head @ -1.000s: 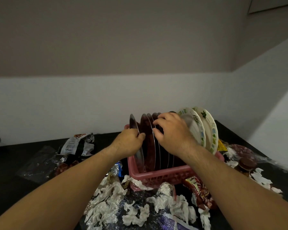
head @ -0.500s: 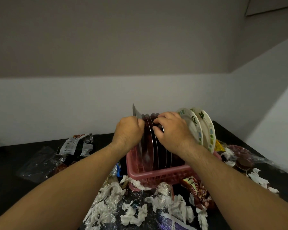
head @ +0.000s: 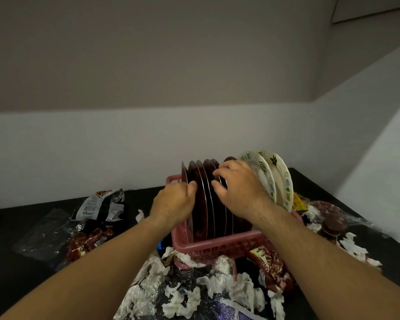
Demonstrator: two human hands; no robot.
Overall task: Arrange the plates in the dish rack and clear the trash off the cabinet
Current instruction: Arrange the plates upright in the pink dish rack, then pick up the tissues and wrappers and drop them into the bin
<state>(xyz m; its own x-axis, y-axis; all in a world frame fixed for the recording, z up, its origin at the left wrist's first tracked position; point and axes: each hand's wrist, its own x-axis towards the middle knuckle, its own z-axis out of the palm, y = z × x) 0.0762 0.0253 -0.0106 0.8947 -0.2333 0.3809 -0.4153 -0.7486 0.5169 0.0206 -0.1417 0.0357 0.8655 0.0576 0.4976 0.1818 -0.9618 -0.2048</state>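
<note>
A pink dish rack point(head: 219, 247) sits on the black cabinet top point(head: 16, 229). Several dark plates point(head: 206, 197) stand on edge in it, and two white patterned plates point(head: 277, 179) lean at its right end. My left hand point(head: 174, 204) pinches the rim of the leftmost dark plate point(head: 184, 172), thumb against its near face. My right hand point(head: 238, 188) curls its fingers over the rims of the dark plates further right. Crumpled white tissue point(head: 183, 296) and wrappers lie in front of the rack.
Snack wrappers and a clear plastic bag point(head: 46, 234) lie left of the rack. A red wrapper point(head: 273, 266) lies at the rack's front right. At the right are a small brown jar point(head: 331, 228), plastic film and more tissue scraps point(head: 353, 248). A wall stands close behind.
My left hand lifted the leftmost dark plate, then lowered it back into the rack. My right hand stayed on the other dark plates' rims.
</note>
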